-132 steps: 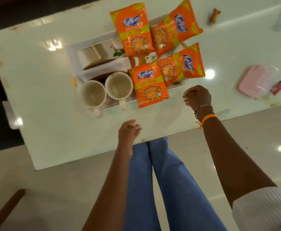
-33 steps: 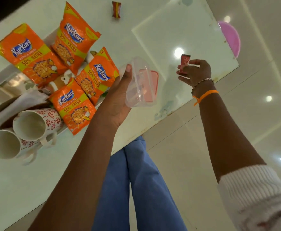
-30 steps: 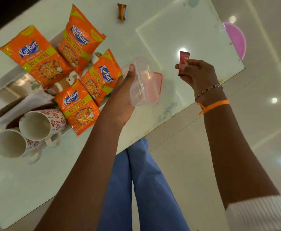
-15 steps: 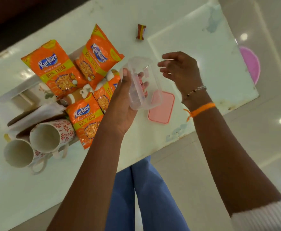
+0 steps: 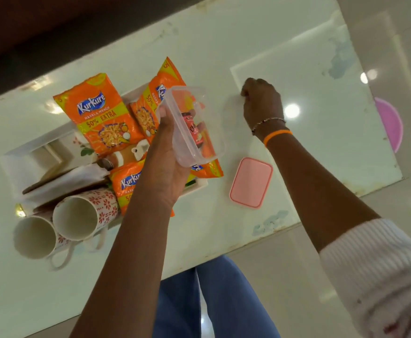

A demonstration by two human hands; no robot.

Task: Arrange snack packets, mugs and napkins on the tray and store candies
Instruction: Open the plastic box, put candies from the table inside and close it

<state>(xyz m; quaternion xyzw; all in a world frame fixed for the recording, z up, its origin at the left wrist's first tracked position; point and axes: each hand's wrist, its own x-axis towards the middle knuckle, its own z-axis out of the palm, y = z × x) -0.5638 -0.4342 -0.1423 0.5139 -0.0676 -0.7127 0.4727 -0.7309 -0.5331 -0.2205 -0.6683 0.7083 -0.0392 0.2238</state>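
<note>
My left hand (image 5: 165, 167) holds a clear plastic container (image 5: 199, 147) tilted above the white tray (image 5: 29, 147). A red candy (image 5: 194, 129) lies inside it. My right hand (image 5: 263, 103) rests to the right on the table with its fingers curled shut where a wrapped candy lay. That candy is hidden under the fingers. Several orange snack packets (image 5: 102, 113) lie on the tray. A folded white napkin (image 5: 70, 179) sits at the tray's left, and two mugs (image 5: 77, 215) lie on their sides at its near left corner.
The container's pink lid (image 5: 250, 182) lies flat on the white table between my arms. The table's near edge (image 5: 260, 242) runs just above my blue-trousered legs. A round purple object (image 5: 389, 123) shows below the table's right end.
The red candy went from my right hand into the container. My right hand then reached further out and closed over the wrapped candy's spot. The view shifted right.
</note>
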